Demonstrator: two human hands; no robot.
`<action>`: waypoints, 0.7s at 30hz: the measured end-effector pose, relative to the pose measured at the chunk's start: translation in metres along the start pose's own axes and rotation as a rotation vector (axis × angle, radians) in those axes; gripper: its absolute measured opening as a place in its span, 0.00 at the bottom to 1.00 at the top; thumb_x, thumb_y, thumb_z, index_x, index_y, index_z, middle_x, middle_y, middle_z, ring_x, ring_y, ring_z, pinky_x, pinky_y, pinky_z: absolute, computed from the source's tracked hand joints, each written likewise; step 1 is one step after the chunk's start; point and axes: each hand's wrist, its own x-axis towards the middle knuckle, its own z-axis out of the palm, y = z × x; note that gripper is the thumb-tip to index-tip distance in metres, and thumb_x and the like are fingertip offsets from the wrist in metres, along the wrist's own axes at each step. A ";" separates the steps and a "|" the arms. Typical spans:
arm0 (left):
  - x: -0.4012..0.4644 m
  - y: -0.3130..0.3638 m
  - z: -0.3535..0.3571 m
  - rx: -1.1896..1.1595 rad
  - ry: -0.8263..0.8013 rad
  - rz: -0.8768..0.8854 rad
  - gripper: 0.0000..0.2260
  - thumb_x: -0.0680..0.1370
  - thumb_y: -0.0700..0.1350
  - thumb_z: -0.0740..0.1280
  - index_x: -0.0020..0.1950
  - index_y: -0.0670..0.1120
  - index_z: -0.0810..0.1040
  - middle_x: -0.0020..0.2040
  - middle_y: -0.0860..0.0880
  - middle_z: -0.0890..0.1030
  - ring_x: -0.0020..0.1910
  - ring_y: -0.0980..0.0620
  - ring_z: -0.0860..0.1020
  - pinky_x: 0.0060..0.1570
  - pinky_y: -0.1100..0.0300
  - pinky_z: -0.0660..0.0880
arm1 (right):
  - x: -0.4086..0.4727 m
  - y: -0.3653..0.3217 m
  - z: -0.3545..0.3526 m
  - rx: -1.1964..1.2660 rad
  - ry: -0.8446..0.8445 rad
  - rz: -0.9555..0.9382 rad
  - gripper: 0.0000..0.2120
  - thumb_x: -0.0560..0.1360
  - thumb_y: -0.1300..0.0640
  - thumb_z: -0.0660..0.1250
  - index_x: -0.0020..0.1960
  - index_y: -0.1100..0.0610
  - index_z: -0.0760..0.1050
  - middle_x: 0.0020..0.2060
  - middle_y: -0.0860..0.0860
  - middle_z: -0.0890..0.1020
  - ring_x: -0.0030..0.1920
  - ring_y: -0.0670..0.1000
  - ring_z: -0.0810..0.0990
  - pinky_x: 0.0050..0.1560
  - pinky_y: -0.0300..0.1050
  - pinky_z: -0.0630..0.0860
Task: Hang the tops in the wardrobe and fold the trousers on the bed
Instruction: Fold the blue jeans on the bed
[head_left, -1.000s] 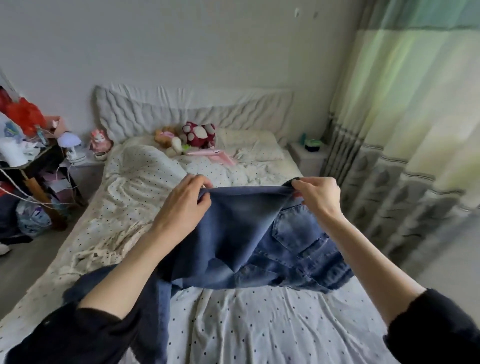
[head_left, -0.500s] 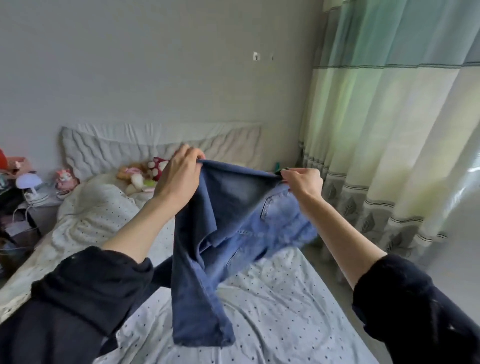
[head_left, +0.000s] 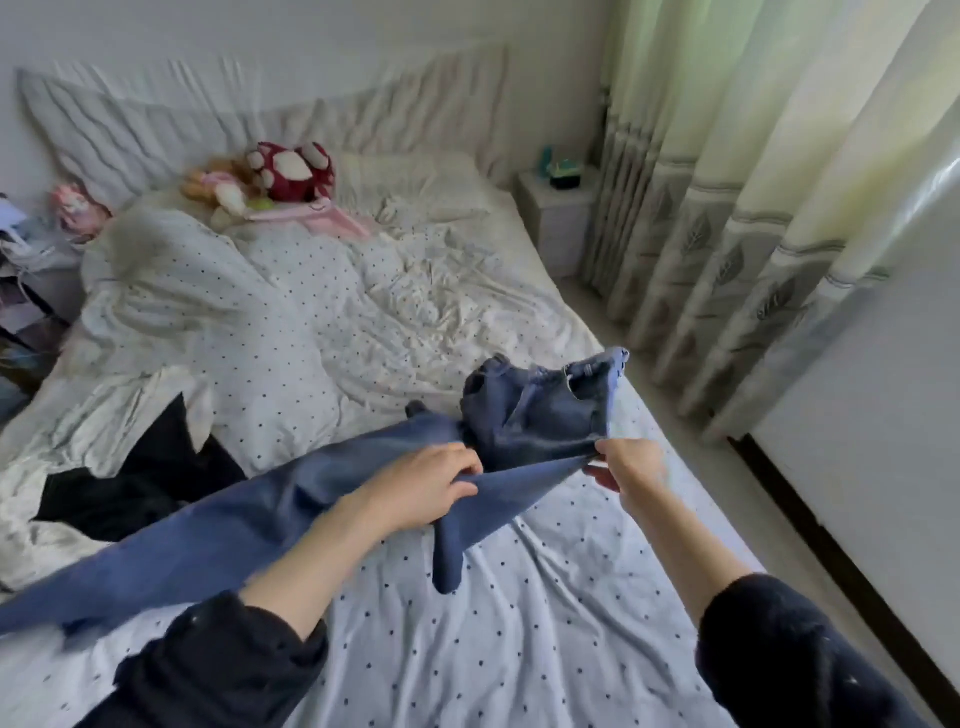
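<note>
Blue jeans (head_left: 540, 415) lie partly on the dotted bed sheet (head_left: 519, 623), the waist end bunched towards the right edge of the bed and a leg stretching to the lower left. My left hand (head_left: 426, 483) grips the denim near the middle of the bed. My right hand (head_left: 626, 465) pinches a fold of the same fabric just to the right, and the cloth is pulled taut between both hands. A black garment (head_left: 140, 478) lies on the bed at the left, partly under the rumpled duvet.
A rumpled dotted duvet (head_left: 218, 322) covers the bed's left and far part. Plush toys (head_left: 283, 171) and a pillow (head_left: 415, 182) sit at the headboard. A white nightstand (head_left: 558, 208) stands at the far right corner. Curtains (head_left: 753, 208) hang along the right wall.
My hands have come down from chest height to just above the mattress. The jeans, which hung in the air, now rest on the sheet with the waist end flung away from me.
</note>
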 end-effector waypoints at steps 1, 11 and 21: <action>-0.005 0.001 0.020 0.002 -0.057 0.003 0.06 0.79 0.46 0.63 0.54 0.47 0.75 0.51 0.52 0.75 0.54 0.50 0.75 0.55 0.53 0.70 | 0.003 0.023 -0.005 -0.024 0.008 0.058 0.05 0.74 0.67 0.62 0.41 0.65 0.74 0.34 0.59 0.80 0.23 0.52 0.79 0.26 0.41 0.75; -0.047 0.008 0.158 -0.121 -0.582 -0.071 0.12 0.76 0.47 0.63 0.58 0.50 0.79 0.55 0.52 0.80 0.51 0.55 0.75 0.53 0.60 0.71 | -0.001 0.146 -0.042 -0.286 0.012 0.255 0.07 0.73 0.65 0.62 0.42 0.67 0.76 0.38 0.60 0.82 0.26 0.53 0.80 0.25 0.40 0.73; -0.042 -0.083 0.166 -0.175 0.059 -0.492 0.16 0.79 0.38 0.59 0.67 0.43 0.72 0.66 0.45 0.72 0.65 0.44 0.70 0.65 0.55 0.64 | -0.021 0.165 0.009 -0.574 0.068 0.112 0.23 0.77 0.55 0.61 0.66 0.66 0.60 0.63 0.63 0.71 0.58 0.65 0.74 0.53 0.53 0.73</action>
